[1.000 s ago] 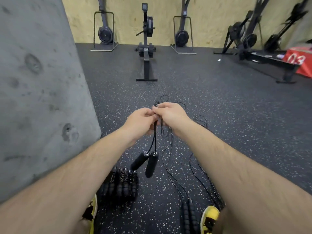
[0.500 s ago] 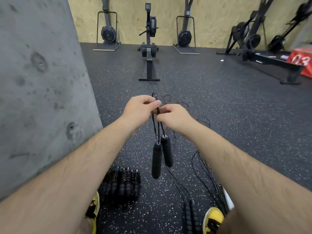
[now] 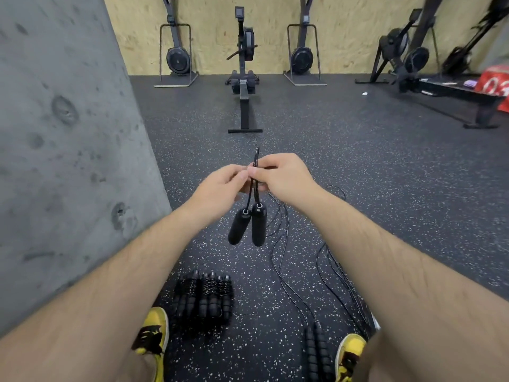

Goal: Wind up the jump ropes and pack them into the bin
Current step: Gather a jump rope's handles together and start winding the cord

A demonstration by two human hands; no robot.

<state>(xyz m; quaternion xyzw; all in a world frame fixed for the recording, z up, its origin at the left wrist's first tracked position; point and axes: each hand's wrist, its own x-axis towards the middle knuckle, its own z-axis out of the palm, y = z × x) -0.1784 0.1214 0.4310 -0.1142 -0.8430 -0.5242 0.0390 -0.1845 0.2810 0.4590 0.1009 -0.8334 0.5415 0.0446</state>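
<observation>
Hands met in front of the person, raised a bit compared with a second earlier: left hand [image 3: 220, 186] and right hand [image 3: 278, 177] both pinched the thin black cord of one jump rope [image 3: 254, 175], fingers curled around it. A short loop of cord stuck up above the knuckles. The two handles [image 3: 249, 226] hung just below the hands, side by side and touching; a second earlier they hung lower and splayed toward the left. Likely meaning: cord was being gathered up hand over hand, so winding of this rope was underway, not finished. The rest of its cord trailed down to the speckled floor [image 3: 358, 175] on the right, mixed with other loose cords [image 3: 286, 271], which looked much as before. More loose handles [image 3: 314, 351] lay near the right yellow shoe [image 3: 349, 351].

Containers: no bin was visible in the head view, so nothing could be said about its contents. A pile of wound ropes [image 3: 205, 296] sat on the floor by the left yellow shoe [image 3: 154, 332], near the concrete pillar [image 3: 68, 133], apparently waiting to be packed. Rowing machine [image 3: 243, 78] stood far off.
</observation>
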